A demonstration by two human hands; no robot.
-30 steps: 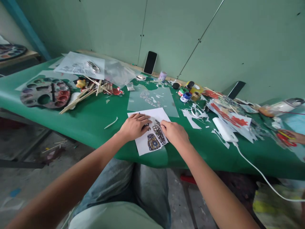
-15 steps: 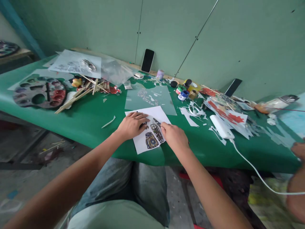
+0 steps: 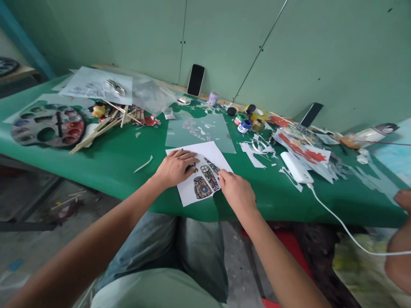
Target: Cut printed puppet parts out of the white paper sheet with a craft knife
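A white sheet of paper [image 3: 188, 194] with printed, ornate watch-like pictures [image 3: 203, 187] lies at the front of the green table. My left hand [image 3: 175, 167] rests on its left part, fingers spread and palm down. On the right side of the sheet, my right hand [image 3: 237, 188] is closed in a pinch beside the prints. Whatever it grips is too small and hidden to name. A dark narrow strip [image 3: 212, 166] shows just at its fingertips; whether it is print or a tool I cannot tell. Behind the sheet lies a translucent mat [image 3: 175, 139] strewn with paper scraps.
A paint palette [image 3: 48, 124], wooden sticks [image 3: 96, 134] and printed sheets [image 3: 86, 81] lie left. Paint jars [image 3: 245, 126], paper offcuts [image 3: 253, 156] and a white corded device [image 3: 295, 167] are right. A phone [image 3: 195, 80] leans on the wall. Another person's arm [image 3: 400, 252] shows far right.
The view has shifted slightly. My right hand has slid a little down and away from the prints, showing more of the dark strip. My left hand stays on the paper.
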